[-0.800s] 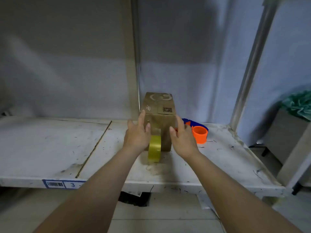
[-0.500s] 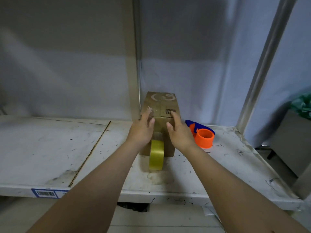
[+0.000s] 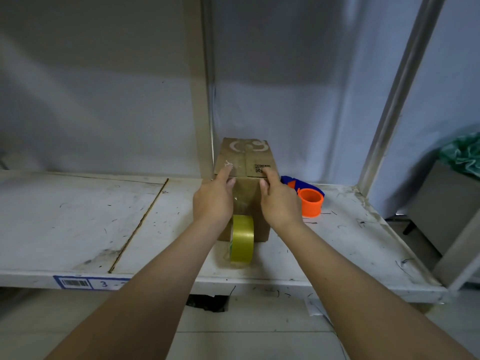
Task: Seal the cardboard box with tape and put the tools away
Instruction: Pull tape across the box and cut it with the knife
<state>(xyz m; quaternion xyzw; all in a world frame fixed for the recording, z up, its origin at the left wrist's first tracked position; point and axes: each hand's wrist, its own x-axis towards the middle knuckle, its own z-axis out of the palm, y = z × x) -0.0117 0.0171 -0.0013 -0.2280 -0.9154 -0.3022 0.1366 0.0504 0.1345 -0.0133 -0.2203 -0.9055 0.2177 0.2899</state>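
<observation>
both hands [image 3: 213, 201] [image 3: 281, 203] press flat on the cardboard box [image 3: 244, 162].

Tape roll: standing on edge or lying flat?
On edge. The yellow tape roll shows its curved band to the camera, upright on the shelf against the cardboard box front.
</observation>
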